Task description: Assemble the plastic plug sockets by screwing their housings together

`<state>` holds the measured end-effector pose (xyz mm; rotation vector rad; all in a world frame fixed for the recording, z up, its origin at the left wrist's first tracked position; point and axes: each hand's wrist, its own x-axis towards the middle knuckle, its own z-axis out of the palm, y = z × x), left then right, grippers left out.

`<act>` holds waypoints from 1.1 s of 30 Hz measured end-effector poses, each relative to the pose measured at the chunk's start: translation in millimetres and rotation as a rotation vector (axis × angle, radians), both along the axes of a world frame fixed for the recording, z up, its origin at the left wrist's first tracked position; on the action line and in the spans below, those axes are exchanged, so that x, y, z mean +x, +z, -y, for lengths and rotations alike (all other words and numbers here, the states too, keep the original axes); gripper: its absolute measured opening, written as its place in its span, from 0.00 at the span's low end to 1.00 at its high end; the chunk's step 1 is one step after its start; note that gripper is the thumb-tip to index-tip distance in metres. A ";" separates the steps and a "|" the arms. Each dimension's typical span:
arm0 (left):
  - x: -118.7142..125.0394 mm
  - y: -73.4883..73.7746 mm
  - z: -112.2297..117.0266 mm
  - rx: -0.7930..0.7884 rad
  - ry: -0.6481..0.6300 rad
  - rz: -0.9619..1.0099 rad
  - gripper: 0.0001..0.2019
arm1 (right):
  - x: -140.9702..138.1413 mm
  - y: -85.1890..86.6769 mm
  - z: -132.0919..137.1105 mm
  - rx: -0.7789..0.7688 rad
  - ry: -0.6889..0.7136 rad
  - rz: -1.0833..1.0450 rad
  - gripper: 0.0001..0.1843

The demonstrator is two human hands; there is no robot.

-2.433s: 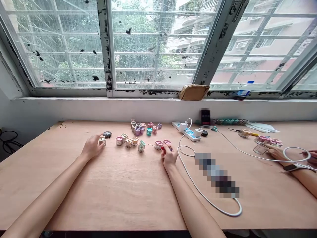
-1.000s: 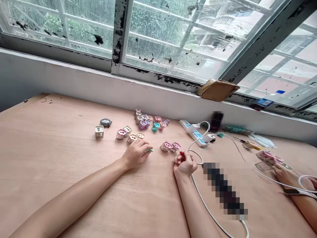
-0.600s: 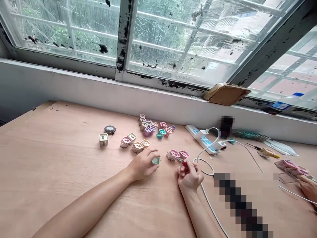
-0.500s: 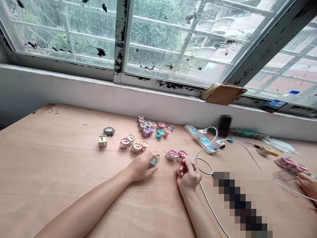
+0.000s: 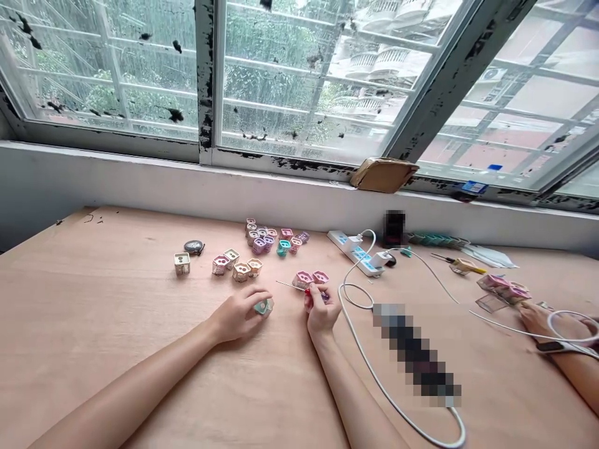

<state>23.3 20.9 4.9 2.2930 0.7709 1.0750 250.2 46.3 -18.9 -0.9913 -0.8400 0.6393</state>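
My left hand [image 5: 239, 315] is curled round a small teal-topped box [image 5: 262, 306] resting on the table, its fingers hiding part of it. A thin screwdriver [image 5: 291, 285] with a red handle is gripped in my right hand [image 5: 322, 312], its shaft pointing left towards the space above the teal box. Just behind my right hand stand two small pink-topped boxes [image 5: 303, 278]. The box tops have round holes, and their sides look clear or patterned.
Left stand orange-topped boxes [image 5: 241, 270], a cream-topped box [image 5: 182, 263] and a round dark object [image 5: 193, 247]. Farther back is a cluster of coloured boxes [image 5: 260, 244]. A power strip [image 5: 354, 252] with a white cable [image 5: 358, 349] lies right. Another person's hand [image 5: 536, 319] is near pink pieces [image 5: 503, 287].
The view has swung right, so the table's things appear farther left. My left hand stays round the teal box and my right keeps the screwdriver. The other person's forearm shows more.
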 end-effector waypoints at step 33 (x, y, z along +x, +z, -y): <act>-56.4 2.4 30.4 -0.590 0.170 0.428 0.23 | -79.8 8.5 48.2 0.167 0.574 0.922 0.26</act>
